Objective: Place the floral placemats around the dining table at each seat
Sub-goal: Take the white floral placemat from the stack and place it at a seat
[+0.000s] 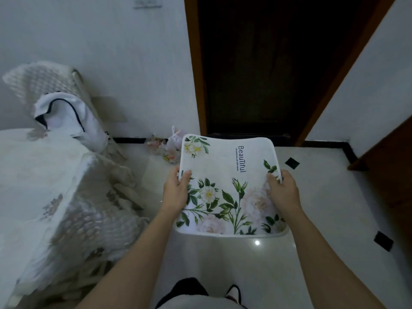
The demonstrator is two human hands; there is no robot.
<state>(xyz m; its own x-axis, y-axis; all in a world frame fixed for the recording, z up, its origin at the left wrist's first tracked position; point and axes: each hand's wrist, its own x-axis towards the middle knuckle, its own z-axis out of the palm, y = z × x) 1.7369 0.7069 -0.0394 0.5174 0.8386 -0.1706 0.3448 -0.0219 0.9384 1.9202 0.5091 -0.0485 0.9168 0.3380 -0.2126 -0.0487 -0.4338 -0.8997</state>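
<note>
Placemat held at side edges, seemingly over open floor.

Both arms outstretched, left hand and right hand clasped, thumbs uppermost

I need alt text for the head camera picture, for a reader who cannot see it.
Two bare hands, the left hand and the right hand, hold a floral placemat by its side edges above a white tiled floor. A table under a floral cloth stands at the left, a dark doorway ahead.

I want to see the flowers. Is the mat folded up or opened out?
Opened out: the floral placemat shows its whole printed face, held by the left hand and right hand.
</note>
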